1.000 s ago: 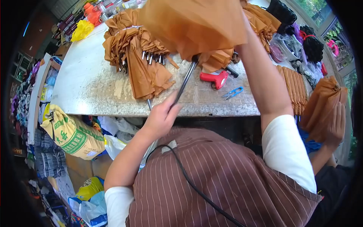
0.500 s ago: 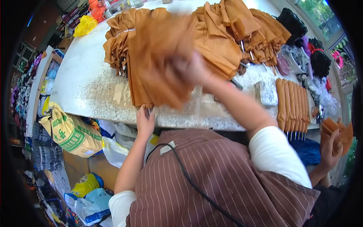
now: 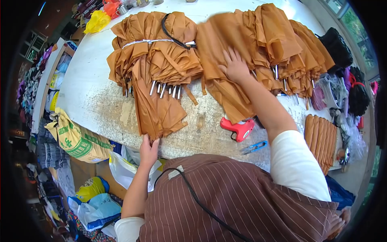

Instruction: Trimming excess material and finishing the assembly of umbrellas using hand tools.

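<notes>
My left hand (image 3: 149,151) is at the table's near edge, its fingers closed on the lower end of a loose orange-brown umbrella (image 3: 155,111). That umbrella's cloth runs up to a bundle of umbrellas (image 3: 133,60) tied with pale string, several metal shafts showing below. Further right, my right hand (image 3: 236,66) lies with fingers spread on the cloth of another umbrella (image 3: 217,52), slightly blurred at its top. This one rests against a pile of similar umbrellas (image 3: 278,36). A black cord loop (image 3: 166,28) lies over the tied bundle.
Near my right forearm lie a red hand tool (image 3: 238,129) and blue thread snips (image 3: 254,147). Rolled umbrellas (image 3: 320,141) stand in a row at the right. Black bundles and plastic bags (image 3: 346,103) line that side. A sack (image 3: 80,139) leans below the table's left. A co-worker's hand (image 3: 340,222) shows lower right.
My right hand swung right, taking blurred umbrella cloth off the tied bundle and laying it by the pile. The red tool and snips came into sight. My left hand stays at the table edge.
</notes>
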Demonstrator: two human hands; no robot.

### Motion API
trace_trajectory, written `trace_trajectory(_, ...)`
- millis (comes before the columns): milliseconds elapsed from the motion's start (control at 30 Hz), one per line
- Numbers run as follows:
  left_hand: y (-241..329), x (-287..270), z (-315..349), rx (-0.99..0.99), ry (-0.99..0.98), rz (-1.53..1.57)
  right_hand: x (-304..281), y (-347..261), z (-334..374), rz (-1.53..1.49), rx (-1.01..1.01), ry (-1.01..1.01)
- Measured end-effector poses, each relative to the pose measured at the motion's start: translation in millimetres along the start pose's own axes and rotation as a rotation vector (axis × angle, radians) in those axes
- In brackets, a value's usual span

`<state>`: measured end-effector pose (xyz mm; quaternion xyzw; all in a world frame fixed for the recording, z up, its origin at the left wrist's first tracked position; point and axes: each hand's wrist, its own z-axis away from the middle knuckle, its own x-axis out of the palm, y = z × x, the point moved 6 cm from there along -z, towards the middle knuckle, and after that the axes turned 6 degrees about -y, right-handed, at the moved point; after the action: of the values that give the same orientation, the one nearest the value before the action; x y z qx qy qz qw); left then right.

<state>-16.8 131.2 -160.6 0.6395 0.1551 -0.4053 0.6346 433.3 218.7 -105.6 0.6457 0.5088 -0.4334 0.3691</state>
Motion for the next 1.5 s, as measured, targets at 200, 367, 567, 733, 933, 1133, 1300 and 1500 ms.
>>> trace_trajectory(200,49,-34,38,-0.171,-0.135,1.287,59,28,-30,-0.245,0.16,-0.323)
trace_trajectory(367,96,-109,91,0.247,-0.149,1.448,-78,-87,14,-0.623,-0.137,0.231)
trace_trajectory(567,144,-125,71,0.687,-0.582,1.311,-154,-214,94,-1.52,-0.642,-0.339)
trace_trajectory(733,62,-39,61,0.073,-0.147,0.856,-224,-228,92,-2.258,-0.489,-0.614)
trace_trajectory(933,38,-40,91,0.091,-0.458,0.266,-192,-158,66,-2.942,-0.176,-0.757)
trace_trajectory(1133,72,-51,89,0.035,-0.248,0.729,-225,-167,67,-2.475,0.051,-0.259)
trace_trajectory(1300,93,-89,100,0.123,-0.234,1.074,-235,-128,70,-1.826,0.198,-0.146)
trace_trajectory(1500,129,-88,107,0.096,-0.489,1.147,-179,-198,115,-1.864,0.082,-0.261)
